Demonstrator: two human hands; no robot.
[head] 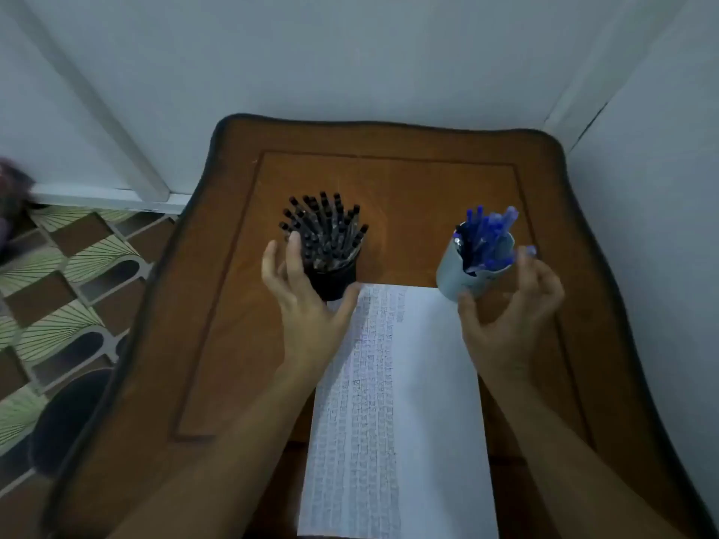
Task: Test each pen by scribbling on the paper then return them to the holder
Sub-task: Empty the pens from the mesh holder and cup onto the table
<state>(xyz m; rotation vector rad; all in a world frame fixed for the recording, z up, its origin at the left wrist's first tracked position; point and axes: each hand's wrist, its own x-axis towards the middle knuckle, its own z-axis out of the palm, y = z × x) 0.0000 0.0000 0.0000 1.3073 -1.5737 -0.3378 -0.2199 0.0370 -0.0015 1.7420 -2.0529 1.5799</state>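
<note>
A black holder packed with several black pens stands on the wooden table, left of centre. A grey holder with several blue pens stands to the right. A white paper lies in front of both, its left half covered with rows of scribbles. My left hand is spread around the black holder, fingers on its left side and thumb by its base. My right hand cups loosely around the grey holder, thumb near its base and fingers just right of it. Neither hand holds a pen.
The table sits in a corner, with white walls behind it and to the right. Patterned floor tiles show on the left, with a dark round object by the table's left edge.
</note>
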